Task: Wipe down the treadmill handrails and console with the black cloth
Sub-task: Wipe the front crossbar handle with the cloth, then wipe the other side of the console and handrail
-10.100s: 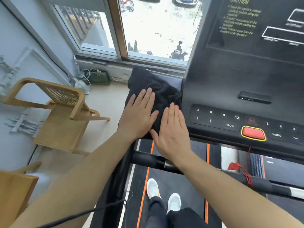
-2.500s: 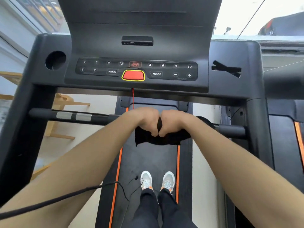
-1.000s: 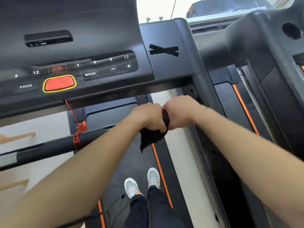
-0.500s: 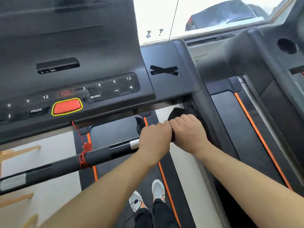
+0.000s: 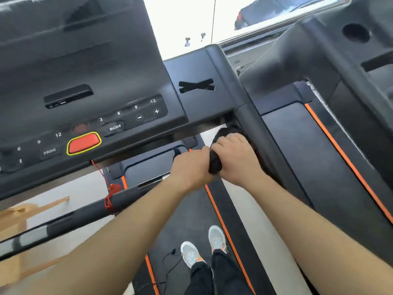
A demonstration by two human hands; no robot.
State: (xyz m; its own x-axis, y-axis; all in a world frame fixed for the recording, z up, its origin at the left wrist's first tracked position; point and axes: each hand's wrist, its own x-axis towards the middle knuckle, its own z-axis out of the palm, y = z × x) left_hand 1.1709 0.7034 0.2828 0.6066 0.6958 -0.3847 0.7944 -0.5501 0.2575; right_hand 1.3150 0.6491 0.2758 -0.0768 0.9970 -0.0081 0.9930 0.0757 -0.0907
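While both fists sit knuckle to knuckle, left hand (image 5: 191, 167) and right hand (image 5: 236, 158) clamp the black cloth (image 5: 214, 165) around the handrail (image 5: 127, 199), seemingly touching the upright (image 5: 255, 133).

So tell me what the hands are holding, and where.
Both hands, left and right, grip the black cloth wrapped around the handrail's right end.

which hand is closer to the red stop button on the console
Left. The left hand grips the crossbar with the black cloth, below and right of the red button. The right hand is beside it, further right by the upright post.
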